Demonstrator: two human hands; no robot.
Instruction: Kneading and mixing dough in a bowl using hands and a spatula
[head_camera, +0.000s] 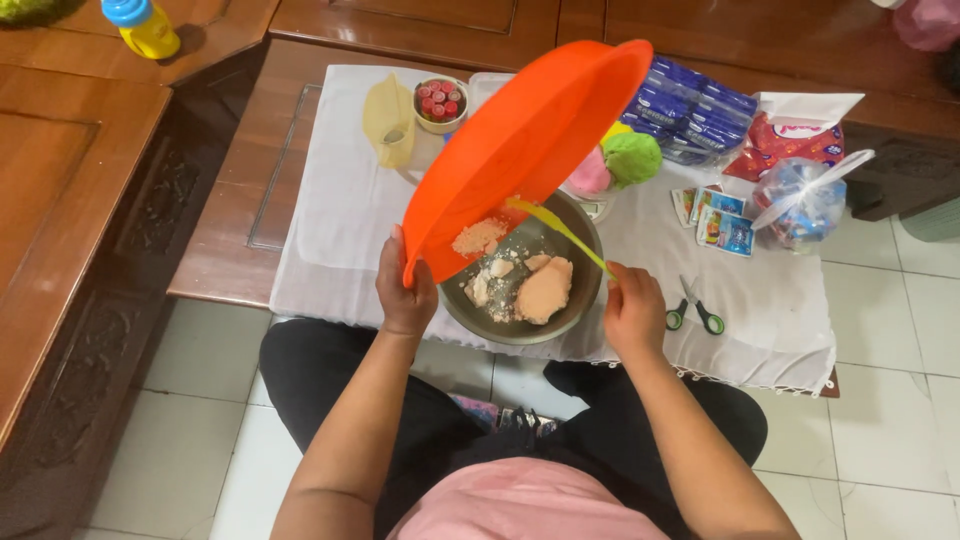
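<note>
Left hand (405, 290): clenched on the lower rim of the orange basin (520, 150), thumb over the edge.
Right hand (632, 312): gripping the near end of the yellow spatula (560, 232).
Orange basin: one; tipped steeply, lifted above the left hand, open face toward the right hand; long axis rising from the left hand up and away to the far right; a crumbly pale-orange patch of dough stuck near the low rim.
Yellow spatula: one; long axis slanting from the right hand up and leftward, far tip against the basin's inside.
Metal bowl (575, 300): one; between the two hands, just beyond them, under the basin's low edge.
Dough lumps (543, 290): one large peach lump, several small bits beside it, all in the metal bowl.
Scissors (695, 312): one pair, green handles, just right of the right hand, handles nearer.
Dough balls (630, 157): one green, one pink, beyond the metal bowl.
Sachets (720, 222): about three, flat, beyond the scissors.
Small bowl (440, 103): one, far beyond the left hand, holding red-capped pieces, count unclear.
Yellow jug (388, 125): one, left of the small bowl.
Blue packets (690, 110): a stack, far right; number unclear.
Counter (230, 210): low, dark wood, covered by a white cloth (340, 210).
Floor (880, 420): pale tiles.
</note>
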